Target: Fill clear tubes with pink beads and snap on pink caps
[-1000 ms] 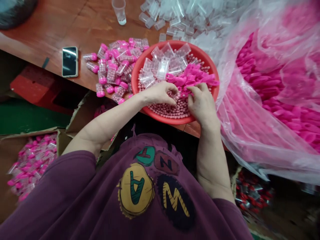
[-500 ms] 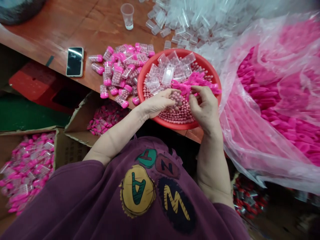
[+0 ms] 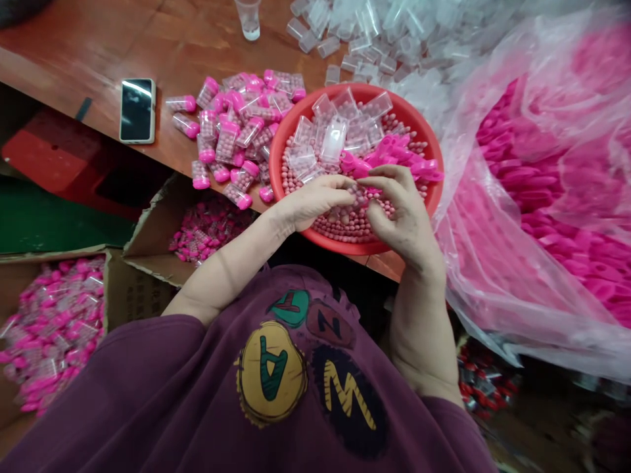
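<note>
A red bowl at the table's near edge holds small pink beads, clear plastic vials and pink caps. My left hand and my right hand meet over the beads at the bowl's front. Both pinch one clear vial filled with pink beads, the left from the left side and the right from above and the right. The fingers of both hands are curled around it.
Capped, filled vials lie heaped left of the bowl. A phone and a clear cup sit further left and back. Empty vials are piled behind. A plastic bag of pink caps fills the right. Cardboard boxes of filled vials stand below.
Both hands rose off the beads and came together on a bead-filled vial. The view shifted slightly.
</note>
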Motion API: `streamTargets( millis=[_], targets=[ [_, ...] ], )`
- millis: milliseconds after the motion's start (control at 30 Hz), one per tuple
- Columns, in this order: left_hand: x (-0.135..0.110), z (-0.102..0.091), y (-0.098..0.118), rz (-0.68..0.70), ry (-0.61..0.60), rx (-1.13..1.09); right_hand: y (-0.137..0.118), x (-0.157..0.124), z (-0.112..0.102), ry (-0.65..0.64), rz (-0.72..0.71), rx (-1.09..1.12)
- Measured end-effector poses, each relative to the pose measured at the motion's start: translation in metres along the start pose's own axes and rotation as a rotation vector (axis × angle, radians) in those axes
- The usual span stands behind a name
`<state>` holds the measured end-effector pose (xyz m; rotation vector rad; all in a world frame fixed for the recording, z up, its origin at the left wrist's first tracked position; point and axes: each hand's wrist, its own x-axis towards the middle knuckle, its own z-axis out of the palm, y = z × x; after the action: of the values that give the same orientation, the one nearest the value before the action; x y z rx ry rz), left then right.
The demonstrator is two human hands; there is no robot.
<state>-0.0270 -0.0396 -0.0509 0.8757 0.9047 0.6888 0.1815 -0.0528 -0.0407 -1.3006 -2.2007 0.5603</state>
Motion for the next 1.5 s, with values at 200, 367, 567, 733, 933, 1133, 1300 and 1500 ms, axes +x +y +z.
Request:
streamTargets(
  millis=[200, 367, 567, 733, 933, 1133, 1300, 1500],
  targets=[
    [0.002, -0.001, -0.003, 0.007, -0.007, -0.024, 0.004, -0.006, -0.003, -0.106, 0.076, 0.186],
    [0.002, 0.001, -0.001, 0.001, 0.032, 0.042, 0.016, -0.003, 0.007, -0.165, 0.195, 0.429],
    [0.000, 0.003, -0.001, 0.005, 0.051, 0.132, 0.027, 0.004, 0.013, -0.247, 0.201, 0.571],
    [0.004, 0.004, -0.001, 0.023, 0.141, 0.107, 0.035, -0.003, 0.000, -0.092, 0.229, 0.424],
    [0.006, 0.001, -0.001, 0.173, 0.294, -0.160, 0.010, -0.007, -0.008, -0.108, 0.152, -0.134],
    [0.007, 0.001, 0.002, 0.198, 0.388, -0.338, -0.019, 0.010, 0.031, -0.373, 0.244, -0.487],
    [0.013, -0.002, -0.007, 0.217, 0.353, -0.307, 0.007, 0.009, 0.035, -0.117, 0.217, -0.289],
    [0.015, -0.005, -0.018, 0.221, 0.113, -0.304, 0.030, 0.009, 0.011, 0.347, 0.124, 0.265]
  ],
)
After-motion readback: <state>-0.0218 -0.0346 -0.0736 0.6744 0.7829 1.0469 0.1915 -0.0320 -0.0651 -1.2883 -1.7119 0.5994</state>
